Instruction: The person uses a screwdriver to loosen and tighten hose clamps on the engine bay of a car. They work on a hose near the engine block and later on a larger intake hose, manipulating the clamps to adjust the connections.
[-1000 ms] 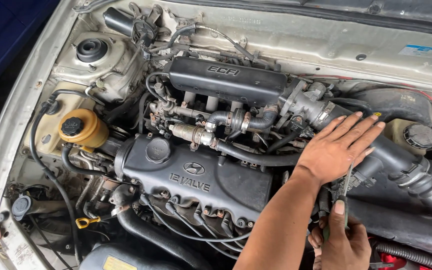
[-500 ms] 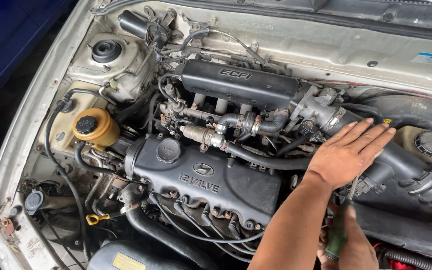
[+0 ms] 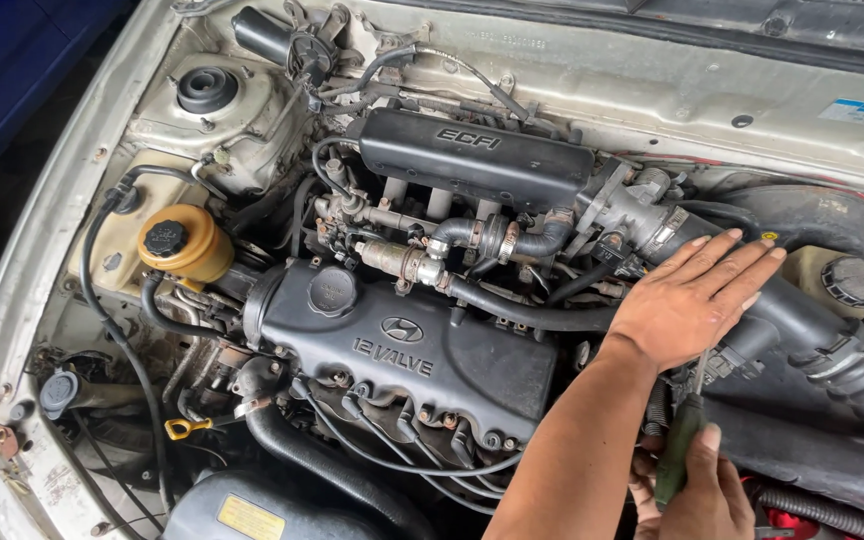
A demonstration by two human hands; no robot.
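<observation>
My left hand lies flat, fingers spread, on the black ribbed air intake hose at the right of the engine bay, next to the throttle body. My right hand, at the bottom edge below the left forearm, grips a screwdriver with a green handle. Its thin shaft points up toward the underside of the hose, and its tip is hidden behind my left hand. The black valve cover sits to the left of my left forearm.
A black intake manifold lies behind the valve cover. A yellow fluid reservoir and a yellow dipstick loop sit at the left. A capped tank is at the far right. Several hoses and ignition leads cross the bay.
My view has drifted so the engine sits further right and lower. My left hand stays flat on the hose. My right hand with the screwdriver has risen slightly toward the hose.
</observation>
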